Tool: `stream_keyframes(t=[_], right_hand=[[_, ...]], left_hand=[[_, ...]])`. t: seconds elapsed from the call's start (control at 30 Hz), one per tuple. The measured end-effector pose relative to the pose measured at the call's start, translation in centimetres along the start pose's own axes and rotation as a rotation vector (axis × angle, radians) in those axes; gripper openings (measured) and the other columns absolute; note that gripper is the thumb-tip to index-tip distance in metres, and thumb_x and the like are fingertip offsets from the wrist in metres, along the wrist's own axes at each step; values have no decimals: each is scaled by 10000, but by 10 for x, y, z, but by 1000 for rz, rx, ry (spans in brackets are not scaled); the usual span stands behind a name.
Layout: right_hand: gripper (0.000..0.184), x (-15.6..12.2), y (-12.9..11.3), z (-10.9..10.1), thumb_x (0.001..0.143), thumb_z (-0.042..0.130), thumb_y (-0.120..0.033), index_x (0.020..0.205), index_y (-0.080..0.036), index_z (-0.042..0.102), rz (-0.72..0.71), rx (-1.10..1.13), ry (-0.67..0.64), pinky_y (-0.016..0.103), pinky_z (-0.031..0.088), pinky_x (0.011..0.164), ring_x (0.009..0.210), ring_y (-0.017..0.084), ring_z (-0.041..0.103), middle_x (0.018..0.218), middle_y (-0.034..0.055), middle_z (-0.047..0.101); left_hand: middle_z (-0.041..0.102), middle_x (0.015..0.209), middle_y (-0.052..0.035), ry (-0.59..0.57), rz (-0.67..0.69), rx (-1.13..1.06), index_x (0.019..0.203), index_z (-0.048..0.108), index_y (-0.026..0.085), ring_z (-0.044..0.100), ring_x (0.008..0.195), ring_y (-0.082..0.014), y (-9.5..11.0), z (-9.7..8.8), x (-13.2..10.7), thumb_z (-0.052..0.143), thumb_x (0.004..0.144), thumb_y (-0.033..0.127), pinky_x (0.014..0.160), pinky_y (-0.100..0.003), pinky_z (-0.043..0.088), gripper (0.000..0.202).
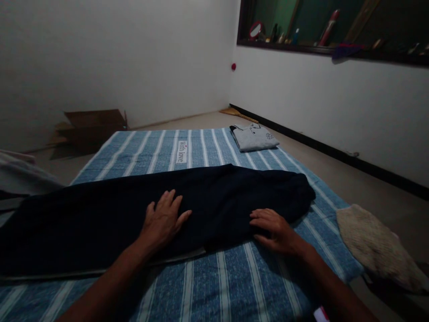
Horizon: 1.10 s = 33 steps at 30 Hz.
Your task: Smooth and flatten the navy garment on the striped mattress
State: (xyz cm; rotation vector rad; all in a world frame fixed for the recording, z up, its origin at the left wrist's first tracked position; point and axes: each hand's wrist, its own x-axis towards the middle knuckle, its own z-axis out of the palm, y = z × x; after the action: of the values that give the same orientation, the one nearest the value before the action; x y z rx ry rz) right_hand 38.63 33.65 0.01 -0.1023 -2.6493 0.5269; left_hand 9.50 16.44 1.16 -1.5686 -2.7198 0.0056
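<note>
A pair of dark navy trousers (pixel 214 201) lies stretched out sideways, seemingly folded lengthwise, with a thin pale strip along the near edge. My left hand (pixel 162 219) rests flat on the middle of the cloth, fingers spread. Near the narrower right end, my right hand (pixel 273 228) touches the near edge of the trousers, its fingers slightly bent and the thumb apart from them. Underneath is a blue and white striped bedspread (pixel 221 277) with a "with love" patch.
A folded grey polo shirt (pixel 253 137) sits at the far right corner. Beige knitted cloth (pixel 375 246) lies off the right edge. Greyish cloth (pixel 25 174) is at the left. An open cardboard box (pixel 97 127) stands on the floor. Bottles and a mirror (pixel 255 29) line the window ledge.
</note>
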Motion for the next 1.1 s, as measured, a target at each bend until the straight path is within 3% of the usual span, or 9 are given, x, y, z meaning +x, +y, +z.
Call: stream_keyframes(t=[0.13,0.27,0.5,0.73,0.97,1.1], right_hand=[[238,-2,2,4,795,548,-100,1016,-165,607,-26,-63,34,432,483,884,1045,236,597,1049,115,665],[211,1,1,8,812,525,-107,995,-162,616,-38,-79,52,426,496,874,1012,232,610,1025,114,671],[188,7,-11,21,837,519,-127,978,-167,639,0,-178,42,414,481,886,1004,230,598,1023,111,664],[287,15,-19,30,796,478,-16,975,-163,649,14,-310,-16,383,483,845,962,224,607,1044,111,661],[301,5,-12,24,753,467,-16,952,-151,648,-29,-223,131,364,508,837,926,213,636,998,115,684],[319,-6,-11,26,774,449,-28,995,-161,637,-30,-190,120,379,505,884,996,211,629,1041,113,683]], left_hand=[[317,1498,-155,14,185,-114,1332,477,139,228,1401,-292,31,2,9,384,906,487,1073,-486,300,558],[302,1507,-148,-20,245,-125,1365,444,160,212,1406,-301,48,15,11,381,909,499,1086,-538,252,572],[280,1517,-138,-6,248,-90,1398,405,161,196,1412,-291,50,20,7,336,921,517,1099,-538,215,600],[293,1513,-132,23,246,-54,1390,413,169,217,1406,-283,52,19,6,324,923,535,1096,-528,222,600],[319,1502,-131,29,261,-95,1386,413,167,220,1404,-290,51,17,2,357,902,564,1097,-535,221,629],[306,1510,-121,27,356,-113,1397,397,187,197,1410,-293,49,13,-3,405,869,598,1101,-544,200,669]])
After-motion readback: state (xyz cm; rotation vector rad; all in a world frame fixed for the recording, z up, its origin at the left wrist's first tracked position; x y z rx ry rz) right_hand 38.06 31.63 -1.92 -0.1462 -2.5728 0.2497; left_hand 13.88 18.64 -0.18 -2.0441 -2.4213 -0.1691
